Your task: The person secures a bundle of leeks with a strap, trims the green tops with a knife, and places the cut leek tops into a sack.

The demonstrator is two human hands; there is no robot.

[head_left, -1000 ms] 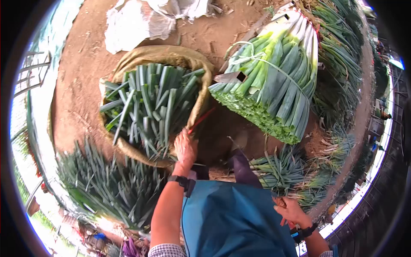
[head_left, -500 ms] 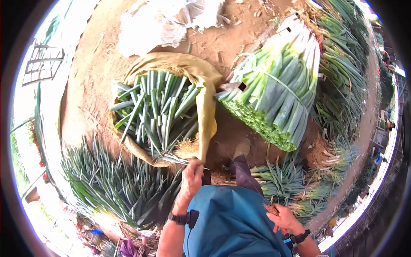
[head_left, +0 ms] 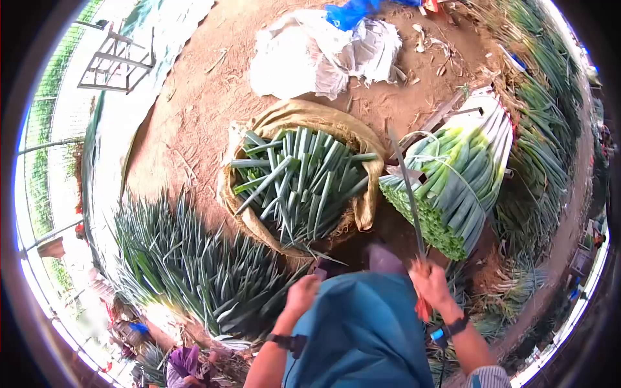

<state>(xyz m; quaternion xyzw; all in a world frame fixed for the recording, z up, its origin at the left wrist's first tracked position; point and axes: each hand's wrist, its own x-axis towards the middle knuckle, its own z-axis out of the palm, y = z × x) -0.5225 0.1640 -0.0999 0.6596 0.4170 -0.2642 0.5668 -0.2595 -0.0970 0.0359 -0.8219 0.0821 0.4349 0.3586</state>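
In my right hand [head_left: 430, 284] is a long knife [head_left: 411, 191], its thin blade pointing up and slightly left past the tied bundle of leeks [head_left: 453, 181]. A red piece shows below that fist. My left hand [head_left: 302, 294] is closed beside my blue apron [head_left: 359, 330], just below the rim of a tan sack [head_left: 365, 204]; whatever is inside its fingers is hidden. Cut green leek tops [head_left: 307, 174] fill the sack. The bundle lies tilted, its cut green ends facing down and left, with a light strap around it.
Loose leeks [head_left: 200, 265] lie in a dense pile at the left, and more leeks [head_left: 543, 155] line the right side. White sheeting [head_left: 304, 58] and a blue plastic piece [head_left: 349, 14] lie on the soil beyond the sack. A metal frame [head_left: 116, 64] stands at far left.
My right hand has risen, and the long blade now stands upright in view. My left hand has left the sack's edge. The view has shifted, so the sack appears lower and farther right.
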